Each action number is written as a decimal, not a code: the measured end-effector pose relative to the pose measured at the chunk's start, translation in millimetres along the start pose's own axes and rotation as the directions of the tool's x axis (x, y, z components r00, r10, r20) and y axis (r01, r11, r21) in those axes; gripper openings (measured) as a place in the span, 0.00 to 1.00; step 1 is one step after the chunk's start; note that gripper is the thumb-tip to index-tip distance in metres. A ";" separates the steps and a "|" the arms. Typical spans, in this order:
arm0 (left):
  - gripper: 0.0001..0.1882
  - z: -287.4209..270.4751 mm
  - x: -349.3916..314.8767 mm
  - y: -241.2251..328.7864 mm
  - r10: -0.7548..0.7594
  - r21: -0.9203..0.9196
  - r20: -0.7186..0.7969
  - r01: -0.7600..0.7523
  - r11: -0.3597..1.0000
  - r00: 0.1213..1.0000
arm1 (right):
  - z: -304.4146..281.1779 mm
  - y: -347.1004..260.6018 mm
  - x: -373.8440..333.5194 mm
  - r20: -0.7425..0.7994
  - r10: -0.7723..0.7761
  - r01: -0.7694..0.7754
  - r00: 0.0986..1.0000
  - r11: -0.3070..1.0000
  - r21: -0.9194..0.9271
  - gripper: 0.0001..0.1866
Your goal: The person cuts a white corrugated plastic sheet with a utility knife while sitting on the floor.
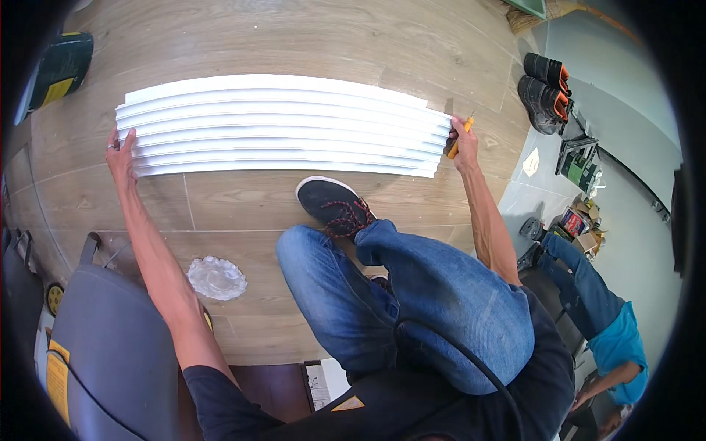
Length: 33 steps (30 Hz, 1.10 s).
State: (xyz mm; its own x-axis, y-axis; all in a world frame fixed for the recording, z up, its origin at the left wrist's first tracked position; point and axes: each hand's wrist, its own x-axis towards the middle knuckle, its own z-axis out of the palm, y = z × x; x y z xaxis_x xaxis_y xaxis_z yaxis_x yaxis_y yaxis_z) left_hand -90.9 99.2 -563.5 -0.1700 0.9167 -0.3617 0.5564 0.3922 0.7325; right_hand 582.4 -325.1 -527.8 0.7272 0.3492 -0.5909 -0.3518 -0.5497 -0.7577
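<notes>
A long white ribbed panel, with raised slats along its length, lies across the wooden floor in front of me. My left hand grips its left end, the thumb on top and fingers at the edge. At the opposite end, my right hand has its fingertips against the panel's edge. The same hand also holds a slim orange-handled tool with a thin pointed tip; its exact kind cannot be made out. The fingers beneath the panel's ends are partly hidden.
My shoe is close to the panel's near edge. Crumpled clear plastic lies near my left forearm, beside a grey wheeled case. Dark work shoes stand at right; another person in a blue shirt is further back.
</notes>
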 end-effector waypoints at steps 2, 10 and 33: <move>0.43 -5.8 1.8 0.7 -0.001 0.034 0.003 0.001 0.999 1.000 | 2.6 -1.0 0.9 0.008 0.006 -0.006 1.000 1.000 -0.003 0.16; 0.43 1.9 -6.2 6.7 -0.003 -0.008 0.004 0.003 1.000 1.000 | 6.6 -1.4 0.7 -0.015 -0.024 0.024 1.000 0.999 -0.031 0.16; 0.35 7.0 -19.1 20.4 -0.054 -0.280 -0.054 0.036 0.959 0.997 | -3.8 6.9 14.5 -0.002 -0.021 0.020 1.000 0.992 -0.127 0.14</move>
State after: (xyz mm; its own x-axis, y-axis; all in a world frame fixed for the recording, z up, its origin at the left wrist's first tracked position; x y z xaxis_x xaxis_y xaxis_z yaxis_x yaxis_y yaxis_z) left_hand -70.6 89.2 -545.7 -0.2430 0.8972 -0.3689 0.2998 0.4311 0.8510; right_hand 592.8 -326.7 -540.5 0.7356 0.3587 -0.5746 -0.2596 -0.6342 -0.7283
